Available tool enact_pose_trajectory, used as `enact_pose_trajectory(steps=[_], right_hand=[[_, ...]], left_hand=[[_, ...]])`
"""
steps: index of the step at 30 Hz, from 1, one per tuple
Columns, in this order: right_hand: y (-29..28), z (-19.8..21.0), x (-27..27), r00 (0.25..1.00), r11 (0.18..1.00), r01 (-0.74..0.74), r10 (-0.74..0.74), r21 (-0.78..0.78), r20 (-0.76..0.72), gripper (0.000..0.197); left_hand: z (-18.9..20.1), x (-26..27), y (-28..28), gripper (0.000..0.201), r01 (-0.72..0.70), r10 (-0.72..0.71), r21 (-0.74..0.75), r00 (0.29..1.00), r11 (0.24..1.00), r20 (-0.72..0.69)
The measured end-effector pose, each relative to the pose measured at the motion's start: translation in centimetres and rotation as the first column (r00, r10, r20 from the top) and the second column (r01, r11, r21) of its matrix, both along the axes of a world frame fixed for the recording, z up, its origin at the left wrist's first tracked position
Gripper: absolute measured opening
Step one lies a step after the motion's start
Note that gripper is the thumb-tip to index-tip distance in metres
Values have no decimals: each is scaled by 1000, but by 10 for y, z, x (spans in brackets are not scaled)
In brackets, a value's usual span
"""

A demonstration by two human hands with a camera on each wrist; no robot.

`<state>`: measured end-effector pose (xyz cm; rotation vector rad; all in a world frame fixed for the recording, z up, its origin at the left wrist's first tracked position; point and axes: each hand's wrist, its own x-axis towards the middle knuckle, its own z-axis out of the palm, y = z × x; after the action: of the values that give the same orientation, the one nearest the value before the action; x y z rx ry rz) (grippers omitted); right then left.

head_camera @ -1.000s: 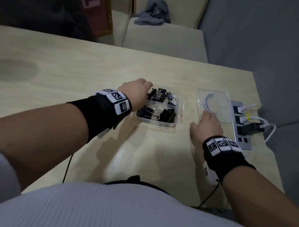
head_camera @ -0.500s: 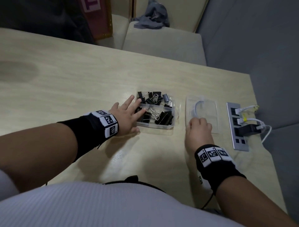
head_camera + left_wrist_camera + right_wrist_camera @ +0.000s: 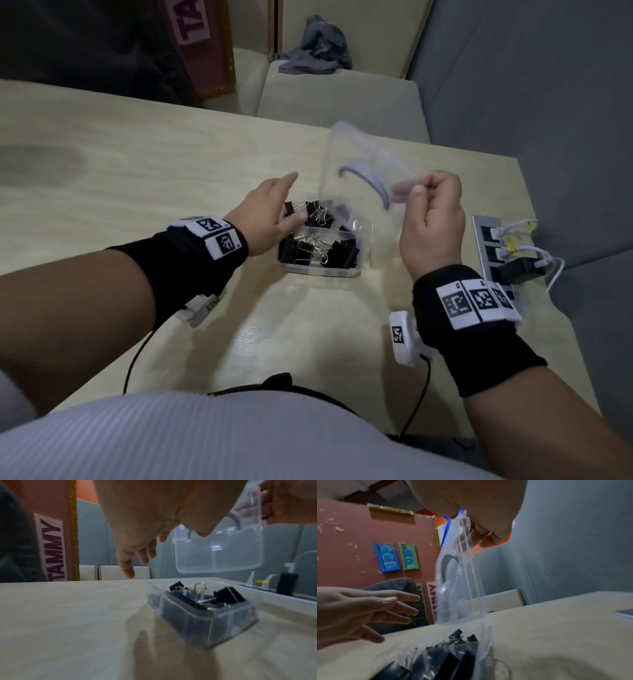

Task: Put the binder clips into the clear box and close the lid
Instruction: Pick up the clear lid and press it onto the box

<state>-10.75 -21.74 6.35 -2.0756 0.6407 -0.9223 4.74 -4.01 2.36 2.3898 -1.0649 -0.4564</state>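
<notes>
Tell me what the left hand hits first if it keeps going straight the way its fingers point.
Probably the clear lid, held up by the right hand: the left hand points toward its lower edge, above the clear box. Depth is uncertain.

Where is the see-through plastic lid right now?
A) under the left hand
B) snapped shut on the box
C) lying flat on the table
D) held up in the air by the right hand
D: the right hand pinches the clear plastic lid in the air above the open clear box of black binder clips.

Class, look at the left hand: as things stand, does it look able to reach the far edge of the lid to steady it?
Probably yes. The left hand is open and empty beside the box, and nothing lies between it and the lid, which the right hand holds tilted above the box.
</notes>
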Motion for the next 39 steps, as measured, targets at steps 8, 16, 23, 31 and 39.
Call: enact_pose_trajectory(steps=[8, 16, 23, 31, 39], right_hand=[[2, -8, 10, 999, 877, 31, -13, 480, -41, 15], [-4, -39, -2, 888, 839, 85, 181, 538, -423, 30], [0, -54, 7, 724, 942, 28, 212, 335, -656, 41], [-1, -67, 16, 693, 982, 32, 112, 185, -713, 41], [-5, -78, 23, 666, 987, 44, 86, 154, -741, 30]], left_hand=[[15, 8, -8, 17, -107, 95, -56, 979, 993, -180], [1, 12, -6, 23, -220, 213, -1, 946, 976, -246], [-10, 12, -10, 39, -220, 245, 244, 967, 944, -74], [-9, 14, -23, 38, -183, 164, 394, 983, 901, 81], [-6, 28, -24, 32, -150, 120, 472, 988, 869, 93]])
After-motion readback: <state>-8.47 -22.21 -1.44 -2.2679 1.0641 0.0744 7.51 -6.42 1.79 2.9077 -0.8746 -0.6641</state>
